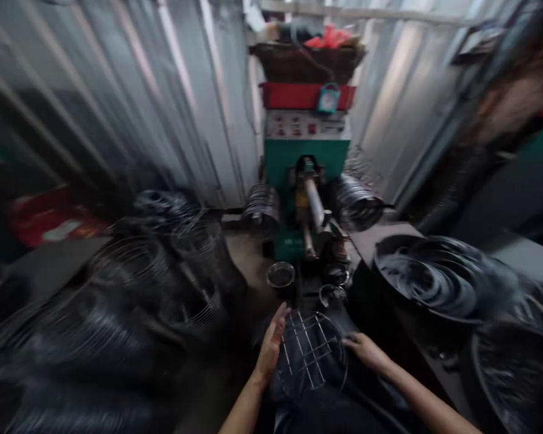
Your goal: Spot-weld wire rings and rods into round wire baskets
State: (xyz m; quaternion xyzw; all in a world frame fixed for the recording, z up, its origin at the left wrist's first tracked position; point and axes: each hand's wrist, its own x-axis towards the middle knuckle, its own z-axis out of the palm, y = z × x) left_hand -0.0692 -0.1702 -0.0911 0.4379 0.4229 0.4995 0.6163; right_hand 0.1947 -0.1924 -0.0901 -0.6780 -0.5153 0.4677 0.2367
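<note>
A round wire rack (311,354), with straight rods crossing inside a thin ring, is held over my lap. My left hand (271,346) stands at its left edge, fingers stretched out and pointing up, palm towards the wires. My right hand (364,349) is closed at the rack's right rim, with fingers pinched on it. Just beyond the rack stands the green machine (280,181), with its bar-like arm (314,202) reaching towards me. Two small round cups (280,275) sit low in front of the machine. Motion blur softens the details.
Wire rings hang in bundles (262,208) on both sides of the machine. To the right, a black tub (380,265) contains many metal rings, and another dark tub (477,367) is nearer. Wire baskets or coils (131,259) crowd the left. Corrugated metal (185,90) forms the back wall.
</note>
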